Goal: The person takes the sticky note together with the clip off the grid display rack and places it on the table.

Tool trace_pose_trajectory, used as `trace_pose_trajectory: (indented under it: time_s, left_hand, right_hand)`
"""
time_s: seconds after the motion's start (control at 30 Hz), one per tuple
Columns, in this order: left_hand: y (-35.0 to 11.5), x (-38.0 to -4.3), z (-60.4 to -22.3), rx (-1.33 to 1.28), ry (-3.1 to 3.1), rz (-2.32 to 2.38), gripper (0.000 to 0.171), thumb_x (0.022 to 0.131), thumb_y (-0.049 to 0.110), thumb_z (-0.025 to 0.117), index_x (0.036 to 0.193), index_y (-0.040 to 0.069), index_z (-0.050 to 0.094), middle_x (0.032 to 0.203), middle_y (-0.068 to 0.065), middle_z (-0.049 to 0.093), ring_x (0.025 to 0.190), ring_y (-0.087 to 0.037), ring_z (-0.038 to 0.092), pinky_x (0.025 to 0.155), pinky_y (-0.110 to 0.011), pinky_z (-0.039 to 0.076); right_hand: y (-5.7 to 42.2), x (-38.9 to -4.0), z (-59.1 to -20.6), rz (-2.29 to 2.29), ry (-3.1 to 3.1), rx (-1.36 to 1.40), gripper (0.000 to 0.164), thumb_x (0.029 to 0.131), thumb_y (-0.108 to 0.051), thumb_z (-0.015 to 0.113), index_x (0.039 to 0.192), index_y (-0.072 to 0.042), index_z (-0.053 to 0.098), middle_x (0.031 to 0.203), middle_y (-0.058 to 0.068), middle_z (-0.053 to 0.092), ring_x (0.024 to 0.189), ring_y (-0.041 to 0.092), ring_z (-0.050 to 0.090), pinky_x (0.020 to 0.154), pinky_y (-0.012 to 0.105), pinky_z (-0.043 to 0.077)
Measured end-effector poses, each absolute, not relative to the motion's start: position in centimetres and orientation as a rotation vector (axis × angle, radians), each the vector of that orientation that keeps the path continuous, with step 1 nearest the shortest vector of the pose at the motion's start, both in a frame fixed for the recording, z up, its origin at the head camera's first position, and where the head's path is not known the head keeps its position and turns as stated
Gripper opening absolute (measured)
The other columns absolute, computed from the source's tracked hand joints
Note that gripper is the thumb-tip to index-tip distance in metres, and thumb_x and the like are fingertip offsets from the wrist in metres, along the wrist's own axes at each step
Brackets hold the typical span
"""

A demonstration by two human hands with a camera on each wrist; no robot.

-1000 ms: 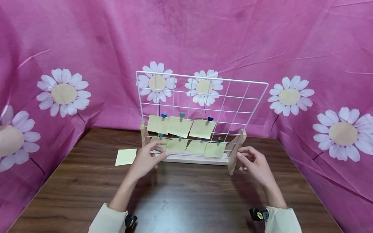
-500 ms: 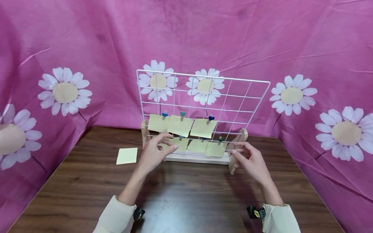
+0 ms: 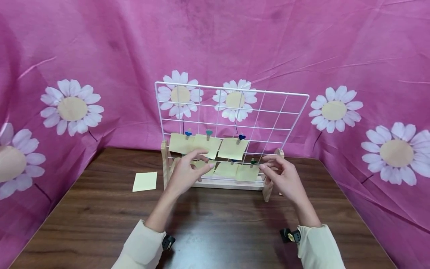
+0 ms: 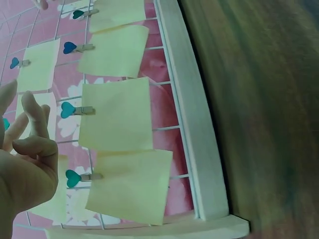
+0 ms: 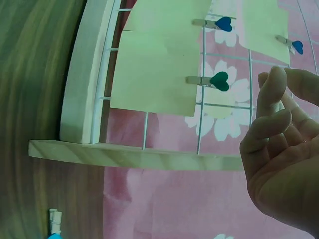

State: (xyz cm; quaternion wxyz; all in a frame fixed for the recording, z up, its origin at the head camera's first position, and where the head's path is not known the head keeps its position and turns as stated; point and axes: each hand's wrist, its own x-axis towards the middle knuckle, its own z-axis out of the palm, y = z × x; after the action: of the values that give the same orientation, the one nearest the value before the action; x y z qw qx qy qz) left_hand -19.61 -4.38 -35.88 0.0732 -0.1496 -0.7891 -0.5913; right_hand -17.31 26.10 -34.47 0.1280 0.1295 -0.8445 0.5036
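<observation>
A white wire grid [image 3: 231, 108] stands in a wooden base, with yellow sticky notes [image 3: 234, 148] clipped on it in two rows by small clothespins [image 4: 72, 110] bearing blue or green hearts. My left hand [image 3: 184, 172] hovers before the left part of the grid, fingers loosely bent, thumb apart, holding nothing visible. It hides part of the lower row. My right hand [image 3: 284, 177] is near the grid's right side, beside the lower-right note [image 5: 154, 72] and its green-heart clothespin [image 5: 219, 81]. Its thumb and forefinger look close together; nothing shows between them.
A loose yellow note [image 3: 145, 181] lies on the brown wooden table [image 3: 215, 228] left of the stand. Right of the stand lies a loose clothespin [image 5: 56, 221] with a blue heart. A pink cloth [image 3: 134, 45] with white daisies hangs behind.
My left hand has moved right and slightly up, across the lower notes. My right hand has moved left and up, from the wooden side foot toward the lower-right note.
</observation>
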Motion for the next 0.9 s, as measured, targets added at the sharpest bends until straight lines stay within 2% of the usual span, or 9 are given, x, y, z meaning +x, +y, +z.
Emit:
trace_pose_trajectory:
  time_s: [0.13, 0.27, 0.43, 0.7, 0.9]
  left_hand:
    - [-4.0, -19.9, -35.4, -0.455, -2.383, -1.762, 0.046, 0.09, 0.026, 0.08, 0.132, 0.016, 0.065, 0.108, -0.009, 0.073, 0.052, -0.026, 0.065, 0.049, -0.034, 0.052]
    - [-3.6, -20.0, -35.1, -0.438, -2.401, -1.721, 0.045, 0.09, 0.027, 0.079, 0.132, 0.017, 0.065, 0.105, -0.004, 0.073, 0.051, -0.027, 0.066, 0.049, -0.034, 0.052]
    - [-3.0, -20.1, -34.8, -0.45, -2.413, -1.707, 0.045, 0.092, 0.026, 0.077, 0.134, 0.015, 0.064, 0.109, -0.006, 0.072, 0.05, -0.024, 0.065, 0.051, -0.035, 0.054]
    - [-2.1, -20.2, -34.3, -0.481, -2.404, -1.717, 0.043, 0.093, 0.024, 0.075, 0.133, 0.015, 0.064, 0.111, -0.009, 0.071, 0.054, -0.029, 0.068, 0.054, -0.035, 0.055]
    - [-2.0, -20.3, -34.3, -0.458, -2.445, -1.674, 0.042, 0.096, 0.024, 0.071, 0.136, 0.016, 0.062, 0.113, -0.007, 0.071, 0.054, -0.027, 0.068, 0.053, -0.036, 0.053]
  right_hand:
    - [25.4, -17.8, -33.9, 1.471, -2.449, 0.383, 0.027, 0.096, -0.008, 0.07, 0.12, 0.003, 0.065, 0.098, 0.027, 0.07, 0.055, 0.017, 0.062, 0.051, 0.027, 0.052]
    - [24.6, -18.2, -33.5, 1.432, -2.433, 0.391, 0.025, 0.094, -0.009, 0.072, 0.117, 0.001, 0.067, 0.094, 0.023, 0.071, 0.053, 0.019, 0.062, 0.05, 0.025, 0.05]
    - [23.5, -18.8, -32.6, 1.399, -2.401, 0.409, 0.027, 0.093, -0.008, 0.074, 0.118, 0.0, 0.069, 0.093, 0.019, 0.073, 0.052, 0.018, 0.062, 0.049, 0.027, 0.052]
    - [21.9, -19.9, -30.8, 1.438, -2.37, 0.419, 0.029, 0.093, -0.007, 0.074, 0.12, 0.002, 0.068, 0.094, 0.019, 0.073, 0.053, 0.018, 0.064, 0.05, 0.026, 0.052]
    - [21.1, -20.5, -30.1, 1.458, -2.362, 0.419, 0.031, 0.094, -0.008, 0.073, 0.122, 0.002, 0.067, 0.097, 0.021, 0.074, 0.051, 0.021, 0.064, 0.045, 0.027, 0.05]
